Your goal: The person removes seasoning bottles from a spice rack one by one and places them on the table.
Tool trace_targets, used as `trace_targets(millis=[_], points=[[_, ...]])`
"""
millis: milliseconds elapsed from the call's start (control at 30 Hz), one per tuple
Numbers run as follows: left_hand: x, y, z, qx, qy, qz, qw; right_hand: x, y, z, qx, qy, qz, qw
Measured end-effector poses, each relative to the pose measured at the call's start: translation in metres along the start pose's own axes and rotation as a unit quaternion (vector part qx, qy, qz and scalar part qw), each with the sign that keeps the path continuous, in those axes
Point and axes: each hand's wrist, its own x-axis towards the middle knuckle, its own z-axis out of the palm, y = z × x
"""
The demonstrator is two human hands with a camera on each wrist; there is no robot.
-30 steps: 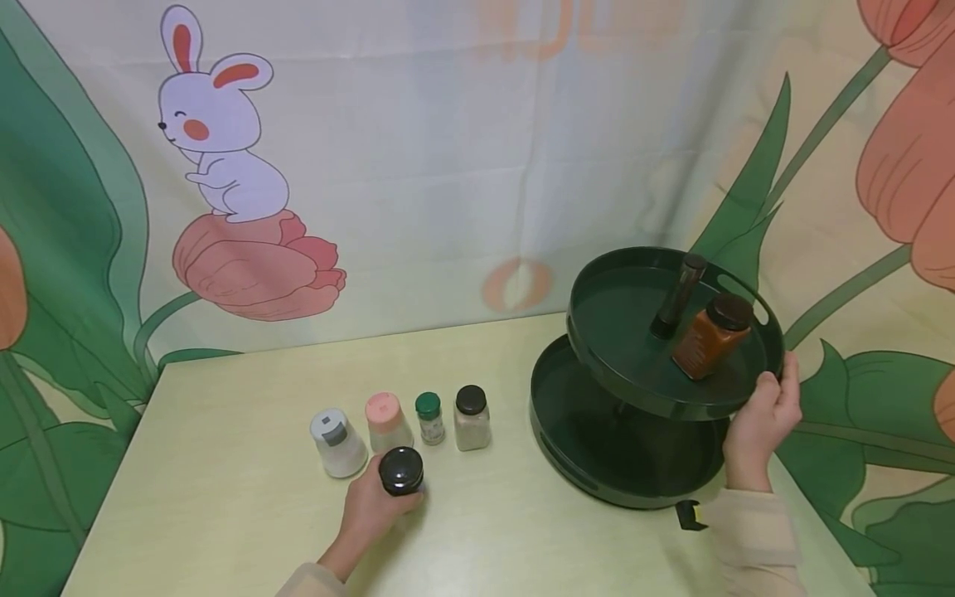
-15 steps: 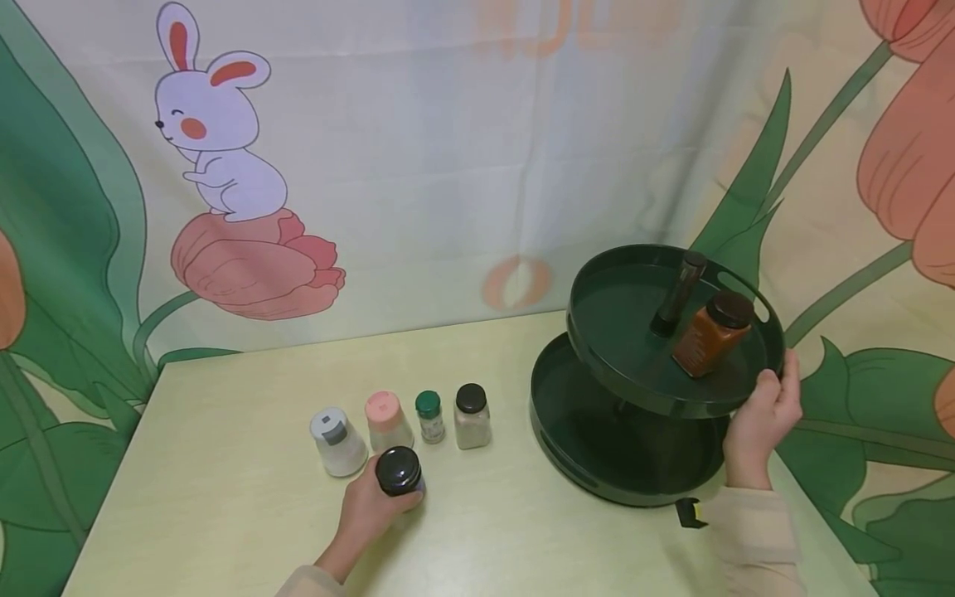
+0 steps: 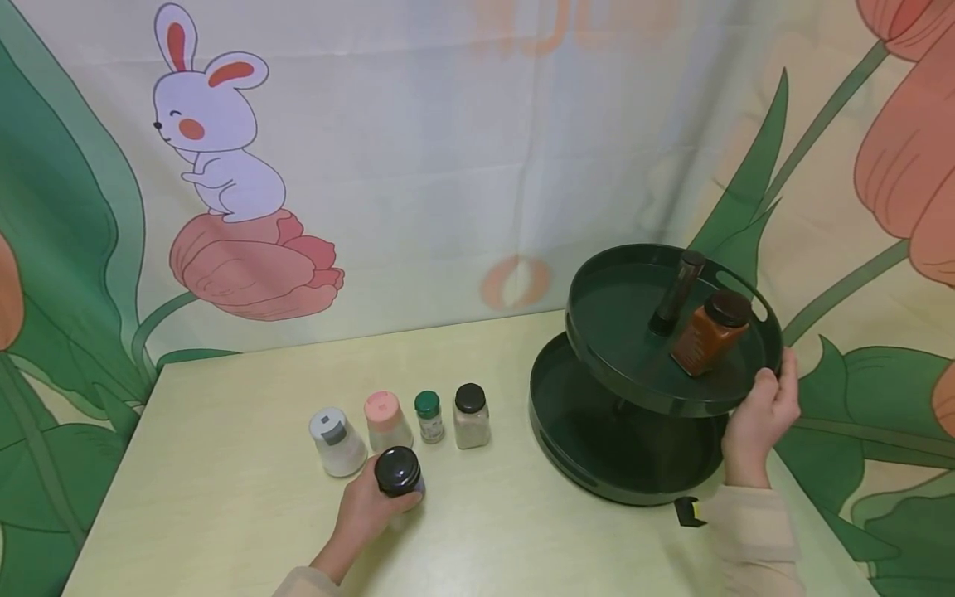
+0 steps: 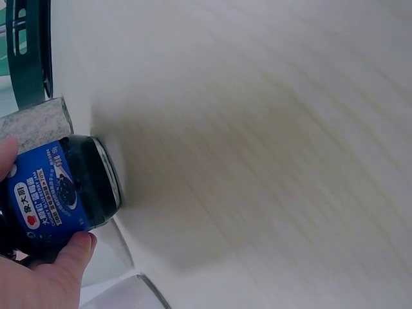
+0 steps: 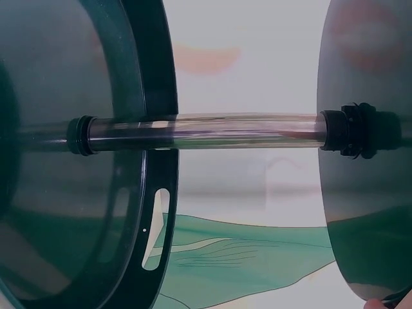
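My left hand (image 3: 364,507) grips a jam jar (image 3: 399,471) with a black lid; its blue label (image 4: 44,193) shows in the left wrist view. Whether the jar's base touches the table, I cannot tell. On the right, my right hand (image 3: 761,424) holds the rim of the upper tray (image 3: 619,332) of a dark green two-tier stand, thumb at the edge. An orange-brown spice jar (image 3: 705,340) with a dark lid sits on that tray beside the centre post (image 3: 677,292). The lower tray (image 3: 559,406) is partly covered by the upper one. A clear tube (image 5: 251,131) joins both tiers.
Behind the jam jar stand a grey-lidded shaker (image 3: 340,448), a pink-lidded shaker (image 3: 385,413), a small green-capped bottle (image 3: 429,417) and a black-capped spice jar (image 3: 472,418). A small black-and-yellow tab (image 3: 690,512) lies by the right sleeve. A printed cloth (image 3: 418,166) hangs behind the table.
The jam jar in my left hand has shifted very slightly left over the last second. My right hand stays on the upper tray's rim, and the stand looks still.
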Motion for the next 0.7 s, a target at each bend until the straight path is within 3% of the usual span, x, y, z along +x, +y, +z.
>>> trace_targets(millis=[700], points=[[-0.0055,0.0097,-0.0070,-0.009,-0.017,-0.020,0.9996,-0.0082,-0.0034,0.0013,-0.025,0.008,-0.007,0.9996]])
